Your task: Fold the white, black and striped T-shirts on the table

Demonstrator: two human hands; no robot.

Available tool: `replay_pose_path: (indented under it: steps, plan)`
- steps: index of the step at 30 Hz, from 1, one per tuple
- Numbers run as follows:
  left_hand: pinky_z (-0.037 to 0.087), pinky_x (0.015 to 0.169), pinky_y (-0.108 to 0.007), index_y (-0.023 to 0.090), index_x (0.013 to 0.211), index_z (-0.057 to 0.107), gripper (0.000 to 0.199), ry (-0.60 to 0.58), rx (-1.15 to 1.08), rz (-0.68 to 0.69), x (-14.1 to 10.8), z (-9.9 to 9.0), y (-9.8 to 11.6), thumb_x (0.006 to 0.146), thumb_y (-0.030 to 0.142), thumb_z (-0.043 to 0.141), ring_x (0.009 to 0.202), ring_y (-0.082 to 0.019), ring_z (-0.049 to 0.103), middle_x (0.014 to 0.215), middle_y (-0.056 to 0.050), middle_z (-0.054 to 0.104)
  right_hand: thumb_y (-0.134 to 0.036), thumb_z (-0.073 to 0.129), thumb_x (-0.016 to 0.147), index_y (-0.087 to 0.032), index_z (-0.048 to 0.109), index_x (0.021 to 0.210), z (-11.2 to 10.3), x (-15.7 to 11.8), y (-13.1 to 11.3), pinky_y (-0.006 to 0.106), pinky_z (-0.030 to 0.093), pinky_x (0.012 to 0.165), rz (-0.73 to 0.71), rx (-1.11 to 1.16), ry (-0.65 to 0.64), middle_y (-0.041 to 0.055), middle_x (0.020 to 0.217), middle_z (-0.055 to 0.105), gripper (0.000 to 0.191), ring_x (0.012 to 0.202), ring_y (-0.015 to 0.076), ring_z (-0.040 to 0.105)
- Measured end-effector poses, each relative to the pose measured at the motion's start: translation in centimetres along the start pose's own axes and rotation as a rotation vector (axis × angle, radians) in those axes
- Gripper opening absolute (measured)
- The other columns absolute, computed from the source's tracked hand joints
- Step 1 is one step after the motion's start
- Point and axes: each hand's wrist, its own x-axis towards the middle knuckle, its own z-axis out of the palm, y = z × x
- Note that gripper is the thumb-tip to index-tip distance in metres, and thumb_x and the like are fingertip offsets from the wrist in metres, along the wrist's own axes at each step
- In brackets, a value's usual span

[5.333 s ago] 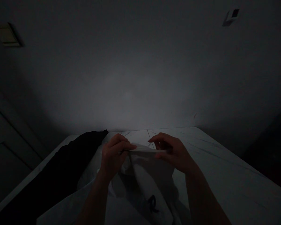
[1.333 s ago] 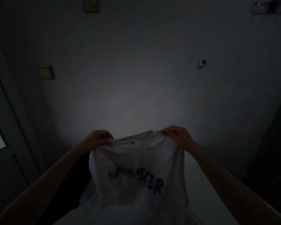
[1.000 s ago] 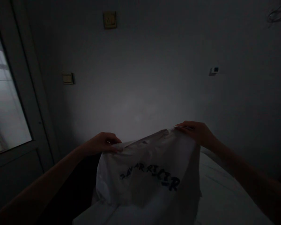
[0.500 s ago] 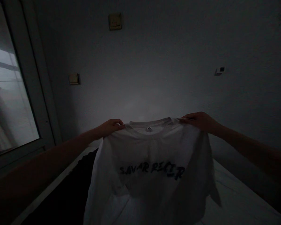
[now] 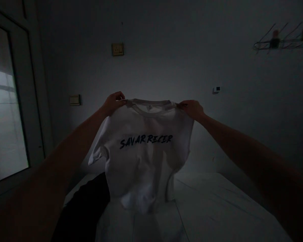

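A white T-shirt [image 5: 146,161] — dark chest lettering, seemingly "SAVAR RECER" — hangs upright, spread open, front showing.

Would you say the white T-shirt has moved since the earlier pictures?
Yes, the white T-shirt has moved up: its collar now appears nearly level with the light switch, whereas before it showed well below it.

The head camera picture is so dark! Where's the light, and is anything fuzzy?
Head view: dim all over, brightest at the glass pane on the left; head view: the wall fades darker toward the edges; head view: the black cloth is too dark to show much detail; head view: the letters look readable, but the rack looks fuzzy.
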Motion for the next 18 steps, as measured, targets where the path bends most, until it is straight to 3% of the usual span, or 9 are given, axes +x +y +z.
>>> replay_pose_path:
  steps: [5, 10, 12, 15, 18]
  plan:
    - [0.037, 0.059, -0.025, 0.020, 0.078, 0.054, 0.022, -0.125, -0.195, -0.123, -1.3, 0.3, -1.2, 0.070, 0.035, 0.069, 0.063, -0.012, 0.051, 0.068, 0.002, 0.056, -0.044, 0.058, 0.087, -0.023, 0.079, 0.092, 0.5, 0.0, 1.0, 0.032, 0.048, 0.072, -0.050, 0.111, -0.067, 0.0063, 0.090, 0.077, 0.030, 0.089, 0.0260, 0.069]
    - [0.038, 0.058, -0.024, 0.022, 0.083, 0.050, 0.038, -0.190, -0.437, -0.233, -2.0, 0.4, -1.3, 0.062, 0.044, 0.073, 0.064, -0.013, 0.055, 0.076, 0.001, 0.061, -0.045, 0.060, 0.085, -0.022, 0.079, 0.083, 0.9, -0.5, 1.7, 0.029, 0.046, 0.070, -0.050, 0.131, -0.144, 0.0046, 0.083, 0.076, 0.030, 0.084, 0.0242, 0.069]
    - [0.038, 0.059, -0.024, 0.022, 0.083, 0.051, 0.039, -0.198, -0.364, -0.217, -1.8, 0.4, -1.2, 0.063, 0.048, 0.072, 0.064, -0.013, 0.054, 0.073, 0.001, 0.060, -0.048, 0.058, 0.085, -0.022, 0.078, 0.080, 0.8, -0.3, 1.8, 0.029, 0.045, 0.067, -0.052, 0.120, -0.166, 0.0048, 0.079, 0.075, 0.034, 0.081, 0.0238, 0.068]
    - [0.037, 0.062, -0.025, 0.020, 0.082, 0.057, 0.034, -0.218, -0.070, -0.149, -1.4, 0.4, -1.3, 0.070, 0.051, 0.065, 0.065, -0.015, 0.053, 0.067, 0.001, 0.058, -0.050, 0.057, 0.085, -0.021, 0.076, 0.078, 0.5, -0.1, 1.8, 0.029, 0.043, 0.064, -0.056, 0.097, -0.196, 0.0052, 0.076, 0.073, 0.036, 0.077, 0.0231, 0.067]
    - [0.036, 0.066, -0.026, 0.020, 0.077, 0.062, 0.034, -0.197, 0.182, -0.110, -1.5, 0.7, -1.4, 0.077, 0.053, 0.057, 0.072, -0.019, 0.057, 0.070, -0.002, 0.061, -0.049, 0.054, 0.087, -0.022, 0.076, 0.079, 0.3, -0.5, 1.4, 0.029, 0.042, 0.064, -0.036, 0.065, -0.144, 0.0067, 0.078, 0.073, 0.036, 0.079, 0.0233, 0.067]
